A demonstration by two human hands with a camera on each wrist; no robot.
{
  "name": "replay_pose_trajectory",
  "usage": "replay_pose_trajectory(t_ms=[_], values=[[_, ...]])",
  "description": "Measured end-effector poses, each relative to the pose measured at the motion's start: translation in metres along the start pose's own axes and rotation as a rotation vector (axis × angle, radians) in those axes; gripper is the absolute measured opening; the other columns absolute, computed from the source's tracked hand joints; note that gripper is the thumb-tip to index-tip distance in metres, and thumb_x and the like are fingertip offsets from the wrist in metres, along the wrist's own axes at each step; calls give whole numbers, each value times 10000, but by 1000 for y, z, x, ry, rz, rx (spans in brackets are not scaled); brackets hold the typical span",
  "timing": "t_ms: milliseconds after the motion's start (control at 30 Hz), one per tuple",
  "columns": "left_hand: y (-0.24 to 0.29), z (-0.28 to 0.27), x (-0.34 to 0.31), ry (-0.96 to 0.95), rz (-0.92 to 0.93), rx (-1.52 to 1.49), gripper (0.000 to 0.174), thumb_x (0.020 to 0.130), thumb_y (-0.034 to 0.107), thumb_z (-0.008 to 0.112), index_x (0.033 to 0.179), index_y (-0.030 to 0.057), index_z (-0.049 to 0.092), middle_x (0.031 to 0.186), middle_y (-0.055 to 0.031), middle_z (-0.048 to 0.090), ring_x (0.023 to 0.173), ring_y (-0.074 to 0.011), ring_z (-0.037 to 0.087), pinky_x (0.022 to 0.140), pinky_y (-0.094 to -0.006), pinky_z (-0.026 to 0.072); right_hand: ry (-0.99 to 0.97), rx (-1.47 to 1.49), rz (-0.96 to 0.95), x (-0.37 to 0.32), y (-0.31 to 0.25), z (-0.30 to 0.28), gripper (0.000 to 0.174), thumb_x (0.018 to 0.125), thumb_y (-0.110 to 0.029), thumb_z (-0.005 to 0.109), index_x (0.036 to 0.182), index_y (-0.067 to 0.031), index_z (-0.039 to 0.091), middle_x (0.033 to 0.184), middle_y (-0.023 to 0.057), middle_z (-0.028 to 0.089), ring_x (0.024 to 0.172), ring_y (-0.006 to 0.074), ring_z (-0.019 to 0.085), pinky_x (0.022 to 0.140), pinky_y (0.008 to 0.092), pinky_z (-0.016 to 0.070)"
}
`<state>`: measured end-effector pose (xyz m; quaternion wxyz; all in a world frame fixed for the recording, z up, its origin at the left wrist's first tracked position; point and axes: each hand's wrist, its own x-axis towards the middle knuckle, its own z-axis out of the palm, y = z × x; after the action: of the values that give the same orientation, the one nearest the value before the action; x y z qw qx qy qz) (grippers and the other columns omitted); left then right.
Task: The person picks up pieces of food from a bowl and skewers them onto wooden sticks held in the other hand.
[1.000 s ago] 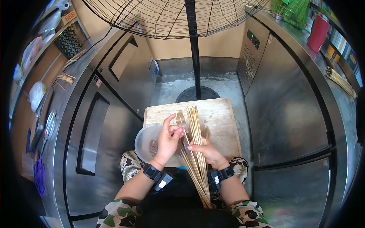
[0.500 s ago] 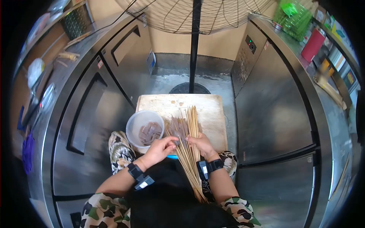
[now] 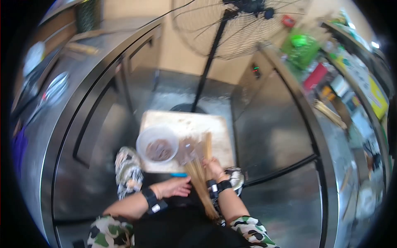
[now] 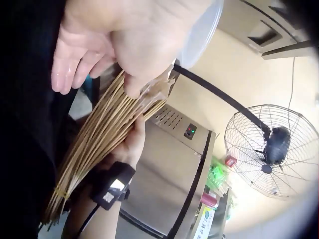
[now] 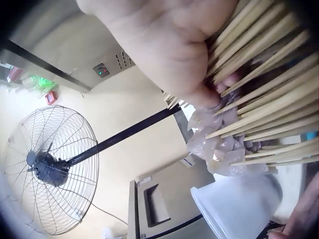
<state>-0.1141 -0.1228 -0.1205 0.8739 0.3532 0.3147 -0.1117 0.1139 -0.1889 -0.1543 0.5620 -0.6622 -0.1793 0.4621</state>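
My right hand (image 3: 214, 167) grips a bundle of bare bamboo skewers (image 3: 208, 142), their ends standing up above the fist. Beside it lies a thicker sheaf of skewers (image 4: 94, 129), fanned out toward my lap. Translucent greyish-pink food pieces (image 5: 219, 142) are threaded on the far ends of these. My left hand (image 3: 175, 188) is left of the sheaf, low over the lap, its fingers loosely extended and holding nothing. In the left wrist view its fingers look wet, and its thumb overlaps the skewers. A clear plastic tub (image 3: 144, 151) holds more such pieces (image 3: 160, 149).
The tub and threaded pieces rest on a wooden board (image 3: 194, 120) before my knees. Steel cabinets (image 3: 275, 124) flank both sides, with cluttered counters on top. A standing fan (image 3: 240, 33) is behind the board. A blue item (image 3: 178, 175) shows at the board's near edge.
My left hand has left the skewers and drawn back toward the lap, its fingers loosened. The right hand keeps its grip on the bare bundle. The head view has tilted and blurred.
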Motion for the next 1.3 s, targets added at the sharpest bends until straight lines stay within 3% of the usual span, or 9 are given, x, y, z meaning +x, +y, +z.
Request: replay_pose_trajectory(t_ms=[233, 533, 567, 800, 933, 1000, 1067, 1167, 1300], values=[[20, 30, 64, -164, 197, 223, 294, 917, 238, 505, 1131, 38, 492, 1015, -89, 597, 865, -182, 596, 835, -341, 494, 98, 206, -69, -3, -20, -11, 141, 799, -155, 608, 880, -41, 600, 696, 16, 564, 608, 124, 529, 541, 266, 438], [39, -45, -41, -35, -51, 400, 305, 909, 148, 507, 1171, 6, 449, 1065, -176, 592, 887, -255, 614, 763, -339, 519, 117, 21, -56, 2, 4, 6, 143, 818, -188, 585, 851, -51, 562, 682, 6, 529, 605, 96, 498, 547, 237, 412], [47, -39, -67, -150, 57, 477, 477, 908, 322, 525, 1304, 84, 405, 1202, -98, 551, 1079, -189, 524, 881, -337, 434, 110, -6, -55, 2, 5, 9, 142, 818, -192, 582, 843, -54, 560, 674, 2, 522, 598, 93, 492, 539, 233, 407], [73, 1, -106, -269, 258, 967, 425, 924, 283, 499, 1273, 49, 436, 1153, -74, 579, 981, -159, 555, 805, -265, 455, 115, 16, -13, -4, -2, 14, 177, 813, -198, 579, 903, -47, 560, 690, -2, 523, 609, 98, 494, 545, 238, 413], [17, -77, -49, -31, 219, 1037, 242, 883, 136, 527, 1082, -3, 534, 917, -145, 642, 718, -220, 633, 628, -311, 525, 120, 106, 35, -7, -11, 17, 106, 824, -133, 571, 900, -61, 561, 712, -10, 539, 616, 92, 500, 553, 235, 424], [-5, -85, -19, 144, 248, 901, 252, 820, 211, 609, 978, 15, 611, 826, -125, 656, 788, -191, 644, 695, -318, 512, 84, 149, 68, -2, 5, 6, 57, 816, -132, 573, 853, -89, 581, 712, -29, 538, 627, 101, 505, 553, 259, 436], [-9, -67, -5, 183, 665, 1054, 288, 816, 219, 607, 1032, 28, 599, 909, -138, 654, 836, -283, 636, 720, -383, 499, 104, 56, 148, -10, -11, 9, 44, 815, -150, 573, 802, -108, 570, 687, -29, 521, 622, 93, 491, 545, 257, 413], [-26, -68, 37, -37, 370, 628, 206, 815, 188, 594, 943, 29, 618, 768, -74, 633, 616, -140, 599, 536, -282, 485, 134, 72, 74, -12, -13, 7, 82, 825, -187, 593, 843, -118, 551, 684, -29, 523, 593, 84, 496, 543, 233, 421], [-33, -56, 43, 280, 405, 1076, 270, 784, 225, 615, 997, 60, 611, 900, -108, 655, 794, -242, 635, 708, -351, 491, 95, 156, 67, -11, -21, 16, 64, 823, -90, 521, 883, -94, 542, 685, -14, 540, 575, 105, 520, 525, 242, 447]])
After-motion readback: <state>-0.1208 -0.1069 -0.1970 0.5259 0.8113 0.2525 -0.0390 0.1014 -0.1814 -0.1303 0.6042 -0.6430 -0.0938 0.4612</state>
